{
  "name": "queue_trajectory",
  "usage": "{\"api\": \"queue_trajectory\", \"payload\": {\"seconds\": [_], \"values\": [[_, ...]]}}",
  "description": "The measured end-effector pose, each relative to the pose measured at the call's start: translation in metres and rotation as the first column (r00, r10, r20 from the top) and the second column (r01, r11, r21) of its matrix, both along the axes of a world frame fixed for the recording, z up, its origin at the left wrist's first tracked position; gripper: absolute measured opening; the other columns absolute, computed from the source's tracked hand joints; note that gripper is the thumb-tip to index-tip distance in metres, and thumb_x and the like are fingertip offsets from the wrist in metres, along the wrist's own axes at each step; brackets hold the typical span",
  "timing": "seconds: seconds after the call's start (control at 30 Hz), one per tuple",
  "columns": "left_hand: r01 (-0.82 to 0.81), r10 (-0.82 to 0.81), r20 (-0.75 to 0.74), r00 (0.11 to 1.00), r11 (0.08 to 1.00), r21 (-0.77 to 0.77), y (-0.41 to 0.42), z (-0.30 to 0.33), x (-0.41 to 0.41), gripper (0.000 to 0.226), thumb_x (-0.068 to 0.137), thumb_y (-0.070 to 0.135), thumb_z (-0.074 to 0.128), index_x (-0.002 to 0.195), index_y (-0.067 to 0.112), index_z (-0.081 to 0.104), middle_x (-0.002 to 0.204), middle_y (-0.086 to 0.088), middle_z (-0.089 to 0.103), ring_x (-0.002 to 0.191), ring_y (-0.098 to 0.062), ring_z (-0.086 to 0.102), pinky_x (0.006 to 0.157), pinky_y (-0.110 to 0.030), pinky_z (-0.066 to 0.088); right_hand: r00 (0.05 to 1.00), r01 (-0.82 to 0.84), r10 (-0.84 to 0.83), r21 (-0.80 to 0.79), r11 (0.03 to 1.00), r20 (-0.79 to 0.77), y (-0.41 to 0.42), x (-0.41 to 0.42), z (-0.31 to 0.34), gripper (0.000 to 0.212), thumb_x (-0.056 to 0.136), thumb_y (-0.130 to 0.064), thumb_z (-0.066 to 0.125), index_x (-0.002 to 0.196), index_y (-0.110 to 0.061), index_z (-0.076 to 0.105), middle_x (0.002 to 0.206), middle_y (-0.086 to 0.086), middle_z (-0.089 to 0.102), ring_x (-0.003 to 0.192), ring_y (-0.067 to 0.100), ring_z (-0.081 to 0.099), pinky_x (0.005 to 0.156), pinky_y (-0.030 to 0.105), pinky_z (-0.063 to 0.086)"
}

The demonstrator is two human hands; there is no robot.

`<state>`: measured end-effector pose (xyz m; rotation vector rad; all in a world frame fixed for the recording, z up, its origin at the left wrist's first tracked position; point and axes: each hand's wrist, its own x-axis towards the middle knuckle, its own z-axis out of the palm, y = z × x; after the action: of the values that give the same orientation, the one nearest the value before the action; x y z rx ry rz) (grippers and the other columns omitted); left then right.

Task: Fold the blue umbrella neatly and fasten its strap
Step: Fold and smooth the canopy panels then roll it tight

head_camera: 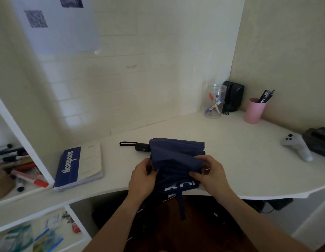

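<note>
The light is soft and rather dim, without hard shadows; the white tabletop (230, 160) is the brightest surface, while the space under it falls almost to black. The whole frame is slightly soft, and the wall poster (56, 24) at upper left is smeared out of focus (its printed pattern cannot be read). Wide-angle distortion bends the shelf edge (21, 135) on the left and curves the tabletop's front rim, with blur growing toward the corners.

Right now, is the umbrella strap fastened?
No, the strap hangs loose off the desk edge while both hands pinch the canopy.
</note>
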<state>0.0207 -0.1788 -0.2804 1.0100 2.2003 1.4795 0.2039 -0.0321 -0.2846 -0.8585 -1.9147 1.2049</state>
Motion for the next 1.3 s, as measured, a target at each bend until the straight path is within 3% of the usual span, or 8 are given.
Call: {"api": "queue_trajectory", "payload": {"seconds": [0.13,0.37,0.57,0.67,0.8,1.0,1.13,1.3], "values": [[0.005,-0.011,0.115,0.993,0.999,0.052,-0.003,0.004,-0.003,0.017,0.102,0.015,0.058,0.112,0.028,0.064,0.106,0.01,0.073,0.102,-0.014,0.07,0.092,-0.039,0.059,0.989,-0.052,0.041,-0.072,0.996,-0.144,0.009,0.0,0.005,0.041,0.068,0.013,0.082,0.089,-0.018,0.066,0.084,0.012,0.067,0.076,0.023,0.065,0.071,0.036,0.059],[0.162,-0.186,0.313,0.931,0.982,0.101,-0.016,0.012,-0.004,0.038,0.092,0.023,0.076,0.126,0.031,0.061,0.116,0.007,0.074,0.099,-0.006,0.073,0.077,-0.018,0.058,0.975,-0.179,0.162,-0.102,0.979,-0.153,0.019,0.02,0.014,0.053,0.073,0.005,0.084,0.114,-0.021,0.063,0.103,0.009,0.07,0.079,0.024,0.068,0.078,0.036,0.061],[0.113,-0.114,0.124,0.986,0.994,0.015,-0.01,0.011,-0.01,0.031,0.087,0.029,0.081,0.116,0.021,0.073,0.107,0.006,0.078,0.096,-0.009,0.075,0.086,-0.03,0.062,0.984,-0.143,0.135,-0.064,0.988,-0.117,0.013,0.015,0.013,0.047,0.076,-0.004,0.085,0.115,-0.021,0.066,0.08,0.013,0.071,0.079,0.025,0.07,0.077,0.036,0.058],[0.091,-0.091,0.077,0.993,0.996,-0.002,-0.005,0.008,-0.014,0.039,0.09,0.047,0.074,0.124,0.028,0.068,0.114,0.009,0.076,0.103,-0.013,0.073,0.091,-0.039,0.061,0.989,-0.11,0.107,-0.029,0.994,-0.1,0.014,0.014,0.013,0.043,0.076,-0.004,0.084,0.11,-0.021,0.065,0.076,0.005,0.071,0.074,0.019,0.07,0.073,0.032,0.059],[0.021,-0.02,0.004,1.0,1.0,-0.021,-0.001,0.004,-0.019,0.044,0.076,0.074,0.066,0.101,0.038,0.067,0.096,0.012,0.078,0.089,-0.01,0.075,0.083,-0.047,0.062,0.999,-0.048,0.048,-0.001,0.999,-0.023,0.022,0.011,0.005,0.04,0.079,-0.01,0.083,0.107,-0.025,0.058,0.085,0.005,0.074,0.08,0.017,0.072,0.078,0.035,0.059],[0.085,-0.087,-0.051,0.995,0.996,-0.038,-0.008,-0.003,-0.025,0.034,0.081,0.043,0.082,0.107,0.029,0.065,0.102,0.008,0.076,0.094,-0.01,0.072,0.085,-0.039,0.062,0.997,-0.072,0.073,0.036,0.997,-0.03,0.022,0.01,0.004,0.046,0.076,-0.004,0.084,0.107,-0.026,0.058,0.086,0.008,0.073,0.078,0.016,0.071,0.072,0.029,0.057],[0.025,-0.025,-0.2,0.98,1.0,-0.005,-0.014,-0.004,-0.015,0.053,0.082,0.03,0.085,0.116,0.036,0.044,0.101,0.013,0.065,0.082,-0.006,0.066,0.068,-0.016,0.052,0.987,-0.148,0.153,0.11,0.983,-0.039,0.016,0.014,0.002,0.048,0.076,0.005,0.079,0.104,-0.03,0.061,0.089,0.012,0.067,0.079,0.023,0.068,0.074,0.038,0.057],[0.006,-0.013,-0.336,0.942,1.0,-0.022,-0.011,-0.005,-0.01,0.073,0.083,0.03,0.083,0.133,0.037,0.031,0.097,0.021,0.061,0.076,-0.005,0.064,0.067,-0.023,0.052,0.994,-0.076,0.019,0.575,0.815,0.104,0.012,0.015,0.011,0.042,0.07,-0.018,0.087,0.103,-0.033,0.064,0.116,-0.008,0.054,0.104,0.008,0.057,0.082,0.021,0.049]]}}
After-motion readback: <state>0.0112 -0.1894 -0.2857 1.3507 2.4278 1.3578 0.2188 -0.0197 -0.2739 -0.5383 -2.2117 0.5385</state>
